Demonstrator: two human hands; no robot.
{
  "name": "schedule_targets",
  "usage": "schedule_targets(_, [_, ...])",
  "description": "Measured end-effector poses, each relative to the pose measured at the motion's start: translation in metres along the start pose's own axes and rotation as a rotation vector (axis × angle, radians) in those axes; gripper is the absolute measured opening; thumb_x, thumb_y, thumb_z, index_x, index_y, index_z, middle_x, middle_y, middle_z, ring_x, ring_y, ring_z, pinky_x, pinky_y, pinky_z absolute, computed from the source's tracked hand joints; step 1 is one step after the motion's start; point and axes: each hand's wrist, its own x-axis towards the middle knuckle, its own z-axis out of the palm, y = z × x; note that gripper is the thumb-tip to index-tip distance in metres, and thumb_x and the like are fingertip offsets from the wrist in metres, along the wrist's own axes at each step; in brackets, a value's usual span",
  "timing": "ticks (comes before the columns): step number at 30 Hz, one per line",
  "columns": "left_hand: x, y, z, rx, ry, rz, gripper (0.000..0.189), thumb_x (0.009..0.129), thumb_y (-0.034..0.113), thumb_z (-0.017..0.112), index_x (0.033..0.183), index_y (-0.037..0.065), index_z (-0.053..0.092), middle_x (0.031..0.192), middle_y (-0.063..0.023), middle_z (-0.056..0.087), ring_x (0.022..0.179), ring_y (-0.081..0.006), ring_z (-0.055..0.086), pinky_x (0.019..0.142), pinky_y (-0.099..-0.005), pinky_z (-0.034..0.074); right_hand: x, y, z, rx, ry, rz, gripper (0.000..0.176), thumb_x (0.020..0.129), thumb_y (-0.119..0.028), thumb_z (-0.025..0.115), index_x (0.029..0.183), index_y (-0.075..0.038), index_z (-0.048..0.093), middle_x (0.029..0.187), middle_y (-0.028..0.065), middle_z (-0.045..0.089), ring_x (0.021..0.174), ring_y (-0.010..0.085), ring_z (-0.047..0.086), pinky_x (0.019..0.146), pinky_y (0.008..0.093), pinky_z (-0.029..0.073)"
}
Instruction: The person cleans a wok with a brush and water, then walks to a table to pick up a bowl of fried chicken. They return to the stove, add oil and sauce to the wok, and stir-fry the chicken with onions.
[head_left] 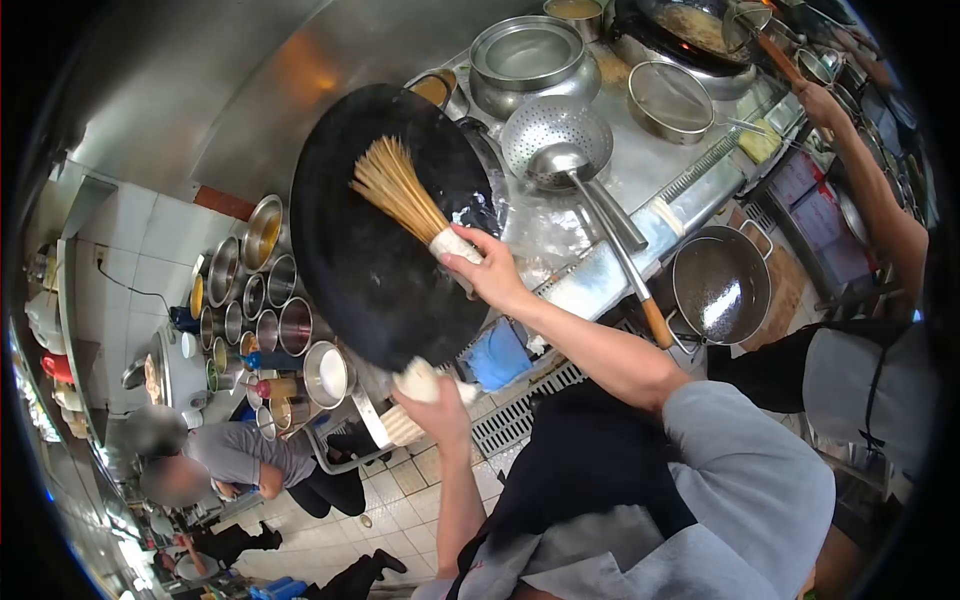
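Observation:
A large black wok (pixel 400 290) is tipped up steeply, its dark inside facing me. My left hand (pixel 438 410) is closed around a whitish cloth (pixel 420 380) right at the wok's lower rim. In my right hand (pixel 487 268) is a bamboo wok brush (pixel 400 185), gripped by its white-wrapped handle. The brush's splayed bristles point up and left across the inside of the wok. A perforated strainer (pixel 545 120) and a ladle (pixel 560 165) lie on the metal stove top to the right of the wok.
Metal pots (pixel 530 55) and a round sieve (pixel 672 100) stand on the stove top (pixel 600 285). A big pot (pixel 722 285) sits lower right. Several seasoning bowls (pixel 264 235) crowd the left. A co-worker's arm (pixel 880 180) reaches in at right; another person (pixel 245 455) is lower left.

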Motion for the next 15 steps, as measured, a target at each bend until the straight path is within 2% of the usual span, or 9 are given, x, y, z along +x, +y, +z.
schedule_targets(1, [-0.017, -0.014, -0.001, -0.044, 0.03, -0.12, 0.063, 0.076, 0.003, 0.061, 0.132, -0.007, 0.034, 0.117, -0.0174, 0.051, 0.103, -0.0255, 0.056, 0.094, -0.0366, 0.045, -0.002, 0.006, -0.002, -0.091, 0.01, -0.185, 0.058, 0.08, -0.021, 0.073, 0.133, -0.006, 0.053, 0.102, 0.0126, 0.069, 0.093, 0.02, 0.066, 0.08, 0.0329, 0.051])
schedule_targets(3, [-0.038, -0.055, -0.001, -0.077, 0.105, -0.022, 0.065, 0.077, 0.002, 0.061, 0.134, -0.008, 0.032, 0.119, -0.0183, 0.051, 0.105, -0.0265, 0.055, 0.095, -0.0374, 0.044, -0.021, 0.032, -0.008, -0.28, 0.035, -0.554, 0.057, 0.081, -0.024, 0.073, 0.133, -0.009, 0.054, 0.099, 0.0129, 0.07, 0.088, 0.0221, 0.068, 0.074, 0.0341, 0.053])
schedule_targets(4, [-0.038, -0.059, 0.002, -0.098, 0.139, 0.031, 0.065, 0.078, 0.002, 0.061, 0.135, -0.008, 0.031, 0.12, -0.0188, 0.051, 0.106, -0.027, 0.055, 0.096, -0.0377, 0.044, -0.04, 0.036, -0.025, -0.536, -0.054, -0.553, 0.055, 0.082, -0.033, 0.069, 0.132, -0.016, 0.056, 0.1, 0.0156, 0.069, 0.085, 0.0292, 0.069, 0.072, 0.0388, 0.054])
schedule_targets(6, [-0.027, -0.059, 0.002, -0.12, 0.154, 0.01, 0.068, 0.078, 0.0, 0.06, 0.137, -0.007, 0.027, 0.12, -0.0187, 0.051, 0.108, -0.0271, 0.054, 0.094, -0.0369, 0.045, -0.07, 0.025, -0.073, -1.051, -0.321, -0.296, 0.054, 0.081, -0.04, 0.066, 0.132, -0.022, 0.056, 0.104, 0.0184, 0.068, 0.089, 0.0347, 0.067, 0.077, 0.0423, 0.053])
schedule_targets(7, [-0.018, -0.052, -0.001, -0.13, 0.168, -0.003, 0.069, 0.079, -0.001, 0.059, 0.139, -0.007, 0.025, 0.12, -0.0187, 0.05, 0.11, -0.0272, 0.053, 0.094, -0.0365, 0.045, -0.07, 0.04, -0.104, -1.125, -0.305, -0.207, 0.054, 0.08, -0.04, 0.065, 0.131, -0.025, 0.056, 0.102, 0.0182, 0.068, 0.088, 0.0344, 0.067, 0.078, 0.0443, 0.053])
schedule_targets(8, [-0.003, -0.038, -0.009, -0.113, 0.121, -0.091, 0.064, 0.079, -0.002, 0.058, 0.136, -0.006, 0.03, 0.119, -0.0171, 0.052, 0.107, -0.0261, 0.054, 0.093, -0.0356, 0.045, -0.072, 0.034, -0.128, -1.168, -0.155, -0.064, 0.055, 0.079, -0.04, 0.066, 0.131, -0.023, 0.056, 0.099, 0.0182, 0.069, 0.087, 0.0335, 0.068, 0.077, 0.0437, 0.053])
schedule_targets(9, [0.018, -0.035, -0.018, -0.144, 0.032, -0.129, 0.059, 0.078, -0.001, 0.058, 0.132, -0.005, 0.035, 0.117, -0.0161, 0.053, 0.103, -0.0249, 0.056, 0.09, -0.0341, 0.047, -0.074, 0.037, -0.158, -1.161, 0.084, -0.136, 0.055, 0.08, -0.04, 0.065, 0.131, -0.021, 0.056, 0.097, 0.0175, 0.069, 0.087, 0.0331, 0.068, 0.079, 0.0431, 0.053])
schedule_targets(11, [0.051, -0.018, -0.025, -0.227, -0.025, -0.24, 0.047, 0.075, 0.0, 0.056, 0.121, -0.004, 0.045, 0.105, -0.0153, 0.057, 0.088, -0.0223, 0.061, 0.076, -0.0326, 0.052, -0.079, -0.017, -0.171, -1.099, 0.204, 0.079, 0.052, 0.083, -0.037, 0.063, 0.131, -0.015, 0.057, 0.097, 0.0182, 0.069, 0.089, 0.0336, 0.067, 0.08, 0.0433, 0.051])
schedule_targets(15, [0.092, -0.05, -0.013, -0.474, -0.14, -0.486, 0.015, 0.077, 0.004, 0.056, 0.092, -0.002, 0.055, 0.078, -0.0103, 0.062, 0.067, -0.0228, 0.064, 0.062, -0.0335, 0.053, -0.075, -0.015, -0.189, -1.184, 0.265, 0.035, 0.05, 0.085, -0.039, 0.062, 0.127, -0.011, 0.059, 0.105, 0.0174, 0.066, 0.093, 0.0346, 0.064, 0.084, 0.0426, 0.049])
